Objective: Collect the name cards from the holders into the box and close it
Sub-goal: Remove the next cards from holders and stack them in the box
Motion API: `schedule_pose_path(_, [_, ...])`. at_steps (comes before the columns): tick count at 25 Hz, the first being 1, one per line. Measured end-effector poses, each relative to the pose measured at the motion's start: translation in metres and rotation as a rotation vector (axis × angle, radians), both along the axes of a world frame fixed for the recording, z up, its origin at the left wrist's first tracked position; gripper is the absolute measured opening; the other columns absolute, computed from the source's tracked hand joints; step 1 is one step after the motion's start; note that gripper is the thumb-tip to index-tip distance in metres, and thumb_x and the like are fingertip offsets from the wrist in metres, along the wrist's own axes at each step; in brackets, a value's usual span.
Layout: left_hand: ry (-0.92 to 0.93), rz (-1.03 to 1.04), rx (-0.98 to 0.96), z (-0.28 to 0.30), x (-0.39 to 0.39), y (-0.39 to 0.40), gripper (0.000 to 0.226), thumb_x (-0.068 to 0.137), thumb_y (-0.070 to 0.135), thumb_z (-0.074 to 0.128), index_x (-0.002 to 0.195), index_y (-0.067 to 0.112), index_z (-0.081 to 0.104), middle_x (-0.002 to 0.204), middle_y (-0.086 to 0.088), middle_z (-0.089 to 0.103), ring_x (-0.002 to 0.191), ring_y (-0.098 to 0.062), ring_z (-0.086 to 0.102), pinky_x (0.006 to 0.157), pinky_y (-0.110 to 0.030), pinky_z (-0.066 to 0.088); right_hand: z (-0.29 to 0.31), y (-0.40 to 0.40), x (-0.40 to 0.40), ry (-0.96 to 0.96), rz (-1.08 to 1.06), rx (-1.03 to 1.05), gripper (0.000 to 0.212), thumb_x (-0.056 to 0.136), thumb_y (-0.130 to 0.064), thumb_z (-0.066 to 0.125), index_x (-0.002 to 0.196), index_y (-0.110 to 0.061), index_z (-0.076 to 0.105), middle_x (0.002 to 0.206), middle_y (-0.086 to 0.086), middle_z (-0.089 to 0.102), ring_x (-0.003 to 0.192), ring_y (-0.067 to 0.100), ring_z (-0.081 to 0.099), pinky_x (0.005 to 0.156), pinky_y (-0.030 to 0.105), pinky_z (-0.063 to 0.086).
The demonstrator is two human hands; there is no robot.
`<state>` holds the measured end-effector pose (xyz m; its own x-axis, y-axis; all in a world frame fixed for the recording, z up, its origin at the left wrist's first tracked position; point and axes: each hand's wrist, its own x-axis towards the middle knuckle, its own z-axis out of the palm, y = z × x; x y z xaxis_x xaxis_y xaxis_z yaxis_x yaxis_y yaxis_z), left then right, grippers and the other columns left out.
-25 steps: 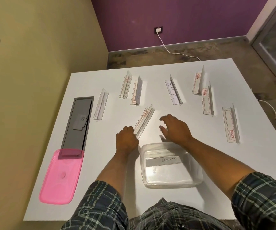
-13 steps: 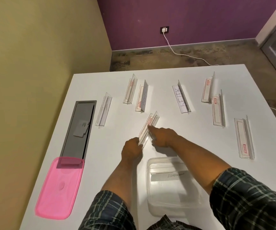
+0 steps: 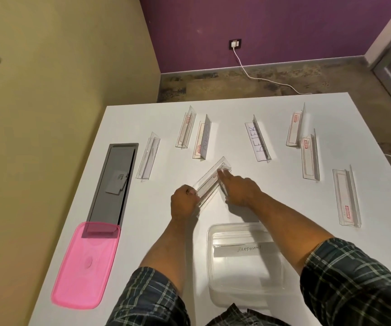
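Observation:
A clear acrylic holder (image 3: 209, 183) lies slanted at the table's middle with a name card (image 3: 216, 175) in it. My left hand (image 3: 183, 204) grips the holder's near end. My right hand (image 3: 240, 191) reaches over from the right, its fingertips pinching the card near the holder's far end. The clear box (image 3: 234, 226) stands open just in front of me, with a card (image 3: 248, 249) marked ELEPHANT lying inside. Its pink lid (image 3: 86, 264) lies flat at the near left.
Several more clear holders stand around the far half of the white table (image 3: 283, 203), two with handwritten cards (image 3: 256, 142). A grey recessed tray (image 3: 112, 184) runs along the left edge, partly under the lid. A cable trails over the floor behind.
My right hand has moved from beside the holder onto it and reached up to the card. My left hand has stayed on the holder's near end. My view has shifted forward.

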<state>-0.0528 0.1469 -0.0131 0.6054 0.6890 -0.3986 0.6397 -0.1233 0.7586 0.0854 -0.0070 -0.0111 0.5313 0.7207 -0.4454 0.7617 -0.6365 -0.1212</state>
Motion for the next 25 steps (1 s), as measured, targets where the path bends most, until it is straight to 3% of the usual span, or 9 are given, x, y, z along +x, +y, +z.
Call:
schedule_pose_path(3, [-0.079,0.063,-0.098,0.017,0.0,0.005,0.021,0.083,0.008,0.049,0.082,0.014,0.07,0.065,-0.003,0.072,0.065,-0.018,0.066,0.072,-0.031,0.054,0.006,-0.019,0.006,-0.136,-0.007,0.064,0.096,0.089,-0.027,0.065,0.159,-0.025,0.0,0.167,0.004,0.004,0.145,0.028,0.03,0.107,0.045,0.038])
schedule_pose_path(6, [-0.12,0.101,-0.146,0.046,-0.005,0.002,0.027,0.082,0.003,0.045,0.078,0.015,0.07,0.058,-0.006,0.066,0.058,-0.016,0.061,0.062,-0.026,0.046,0.02,-0.044,0.0,-0.266,-0.01,0.112,0.086,0.093,-0.021,0.061,0.159,-0.025,0.004,0.167,0.002,0.007,0.151,0.024,0.015,0.116,0.05,0.025])
schedule_pose_path(8, [-0.118,0.076,-0.188,0.065,-0.008,-0.004,0.03,0.084,-0.001,0.044,0.076,0.013,0.068,0.054,-0.005,0.063,0.056,-0.015,0.058,0.057,-0.024,0.042,0.03,-0.062,-0.007,-0.36,-0.004,0.165,0.095,0.083,-0.013,0.072,0.158,-0.022,0.015,0.165,0.007,0.019,0.149,0.028,0.022,0.114,0.053,0.028])
schedule_pose_path(11, [-0.053,0.028,-0.327,0.081,-0.014,-0.013,0.031,0.093,0.0,0.042,0.075,0.011,0.064,0.045,-0.001,0.061,0.058,-0.017,0.057,0.058,-0.025,0.041,0.044,-0.083,-0.013,-0.419,0.049,0.275,0.099,0.065,-0.02,0.089,0.15,-0.014,0.038,0.15,0.016,0.044,0.135,0.037,0.044,0.101,0.051,0.042])
schedule_pose_path(14, [0.04,0.018,-0.408,0.092,-0.021,-0.029,0.033,0.097,0.003,0.04,0.072,0.01,0.06,0.058,-0.005,0.053,0.055,-0.016,0.05,0.058,-0.025,0.041,0.055,-0.104,-0.019,-0.449,0.116,0.341,0.087,0.068,-0.027,0.089,0.142,-0.012,0.046,0.135,0.015,0.057,0.116,0.037,0.058,0.09,0.047,0.048])
schedule_pose_path(18, [0.153,0.026,-0.51,0.093,-0.036,-0.047,0.032,0.096,0.005,0.034,0.073,0.009,0.056,0.05,-0.001,0.056,0.056,-0.018,0.044,0.054,-0.024,0.04,0.06,-0.133,-0.024,-0.327,0.177,0.335,0.079,0.079,-0.054,0.075,0.142,-0.018,0.045,0.129,0.003,0.063,0.107,0.028,0.063,0.089,0.041,0.048])
schedule_pose_path(21, [0.248,-0.033,-0.607,0.091,-0.046,-0.053,0.025,0.094,0.007,0.035,0.087,0.006,0.06,0.072,-0.005,0.064,0.061,-0.02,0.056,0.054,-0.025,0.044,0.062,-0.155,-0.029,-0.136,0.191,0.285,0.074,0.075,-0.07,0.068,0.132,-0.025,0.054,0.121,-0.007,0.066,0.104,0.019,0.063,0.088,0.033,0.043])
schedule_pose_path(25, [0.402,-0.405,-0.379,0.089,-0.051,-0.063,0.03,0.092,0.009,0.043,0.095,0.004,0.073,0.067,-0.004,0.056,0.057,-0.018,0.052,0.054,-0.025,0.036,0.055,-0.181,-0.041,-0.011,0.217,0.261,0.06,0.079,-0.065,0.066,0.125,-0.027,0.056,0.108,-0.009,0.066,0.088,0.016,0.063,0.073,0.027,0.037])
